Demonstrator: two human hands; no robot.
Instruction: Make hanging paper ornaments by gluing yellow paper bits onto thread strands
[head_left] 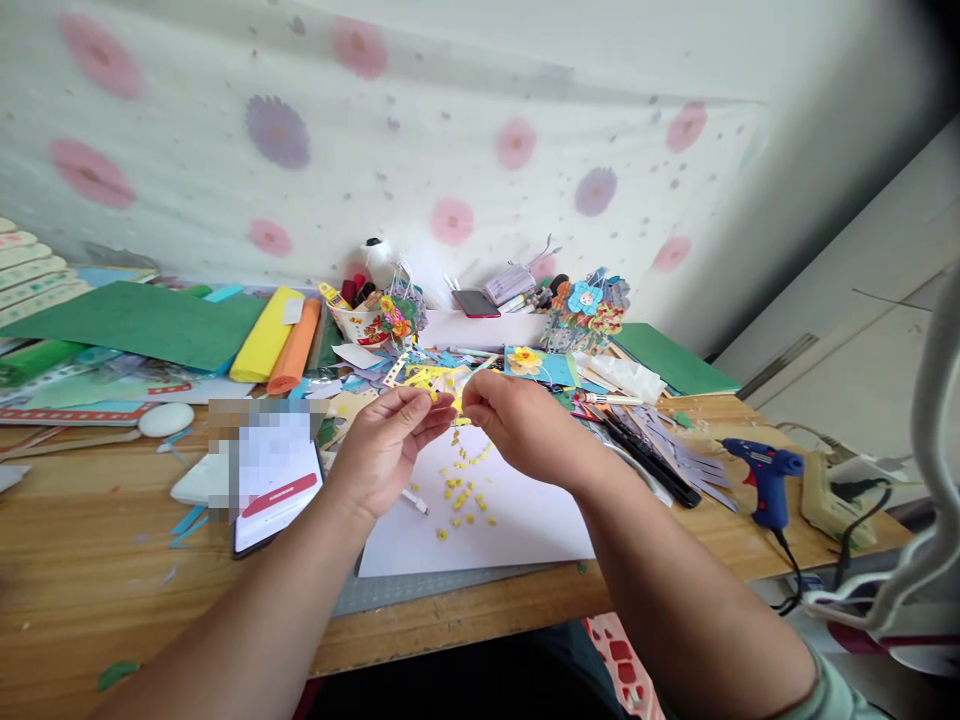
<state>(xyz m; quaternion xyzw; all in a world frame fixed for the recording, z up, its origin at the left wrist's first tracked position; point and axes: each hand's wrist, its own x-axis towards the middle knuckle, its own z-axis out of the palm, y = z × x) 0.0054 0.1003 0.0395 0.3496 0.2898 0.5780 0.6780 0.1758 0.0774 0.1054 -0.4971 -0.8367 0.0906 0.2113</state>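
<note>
Over the white sheet [517,520], my left hand [390,440] pinches a yellow paper piece [436,380] between thumb and fingers. Close beside it, my right hand [521,425] is curled closed, its fingertips by the same yellow paper; what it grips is hidden behind the knuckles. Small yellow paper bits [463,495] lie scattered on the sheet below both hands. A white pen-like stick [415,501] rests on the sheet by my left wrist.
A phone [279,480] lies left of my forearm. Rolled yellow paper [266,335] and orange paper [294,345] stand behind it. Paper scraps, a tub of tools [364,325] and paper flowers [589,305] crowd the back. A blue glue gun [769,480] sits at right.
</note>
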